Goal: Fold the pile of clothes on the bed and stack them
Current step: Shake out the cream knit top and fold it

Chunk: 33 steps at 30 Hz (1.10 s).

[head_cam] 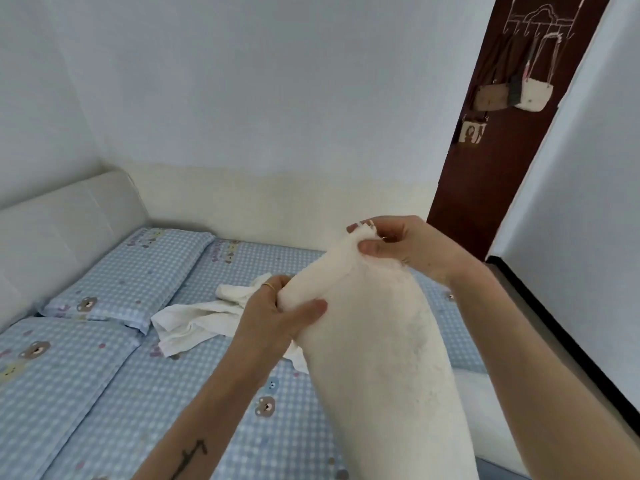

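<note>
A fluffy white garment is held up in the air above the bed, hanging down toward the lower edge of the view, where its bottom end is cut off. Its top edge is pinched at one corner between thumb and fingers of the right hand; lower and to the left, a bunched part of the same edge is gripped by the left hand. The step in hand appears to be the opening out of the piece before folding. It would be done well if the left grip were slid along the edge to the opposite corner, so that the cloth hangs flat and square; only then should it be laid down and folded. A crumpled white cloth lies on the blue checked bedsheet behind the left hand, not yet folded, near a matching pillow. No finished stack can be seen.
</note>
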Available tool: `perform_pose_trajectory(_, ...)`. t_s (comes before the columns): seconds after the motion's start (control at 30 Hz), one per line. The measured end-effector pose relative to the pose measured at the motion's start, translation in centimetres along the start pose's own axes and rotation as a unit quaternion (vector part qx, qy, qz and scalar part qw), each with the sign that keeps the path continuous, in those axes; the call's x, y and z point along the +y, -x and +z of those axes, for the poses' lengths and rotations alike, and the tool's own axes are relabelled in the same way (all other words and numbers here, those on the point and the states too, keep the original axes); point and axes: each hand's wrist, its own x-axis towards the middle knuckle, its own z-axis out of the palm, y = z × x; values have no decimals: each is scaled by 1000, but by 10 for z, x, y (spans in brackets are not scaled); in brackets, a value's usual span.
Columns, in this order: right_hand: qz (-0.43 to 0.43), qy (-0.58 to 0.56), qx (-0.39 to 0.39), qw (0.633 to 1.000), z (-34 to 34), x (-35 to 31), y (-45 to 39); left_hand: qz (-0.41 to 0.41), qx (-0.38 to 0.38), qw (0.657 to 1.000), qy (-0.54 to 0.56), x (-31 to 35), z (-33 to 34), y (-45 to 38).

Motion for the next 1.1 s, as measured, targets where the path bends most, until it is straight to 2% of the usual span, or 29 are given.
perform_pose_trajectory(0.13,33,84,-95,991,95,56,-61,-99,111,989,-18,-80,-63,11)
perform_pose_trajectory(0.33,49,127,-234,963,272,131,-129,-188,261,944,-68,-193,-188,27)
perform_pose_trajectory(0.5,89,108,-309,941,418,194,-174,-245,358,898,-72,-282,-294,31)
perform_pose_trajectory(0.6,106,87,-309,941,504,231,-197,-273,399,872,-72,-340,-356,27)
perform_pose_trajectory(0.8,125,45,-295,946,650,323,-226,-326,420,840,-110,-461,-458,15)
perform_pose_trajectory(1.0,148,55,-311,937,742,408,-247,-347,411,826,-170,-555,-503,20)
perform_pose_trajectory(1.07,140,116,-302,936,761,425,-242,-366,389,812,-236,-571,-507,22)
perform_pose_trajectory(1.1,125,171,-280,936,767,435,-233,-368,376,784,-330,-581,-507,24)
